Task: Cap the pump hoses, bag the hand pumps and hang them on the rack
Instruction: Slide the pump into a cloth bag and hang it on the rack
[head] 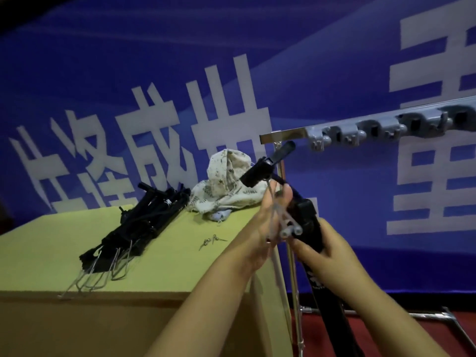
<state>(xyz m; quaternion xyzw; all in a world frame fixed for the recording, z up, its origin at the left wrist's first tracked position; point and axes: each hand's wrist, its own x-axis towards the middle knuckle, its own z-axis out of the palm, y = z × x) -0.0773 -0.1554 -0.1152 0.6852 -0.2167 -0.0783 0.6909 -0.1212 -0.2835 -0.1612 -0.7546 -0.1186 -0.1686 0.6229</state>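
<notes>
The scene is being lit dimly and evenly, with no single source being shown. Soft shadow is being cast under the pile of black pumps [144, 222] on the yellow-green table top [51, 253]. A faint glare is being caught by the metal rack rail [283, 136]. Everything is being rendered slightly soft; the hands' edges are being smeared. Straight lines are being bowed toward the edges, and the upper left corner is being darkened.
</notes>
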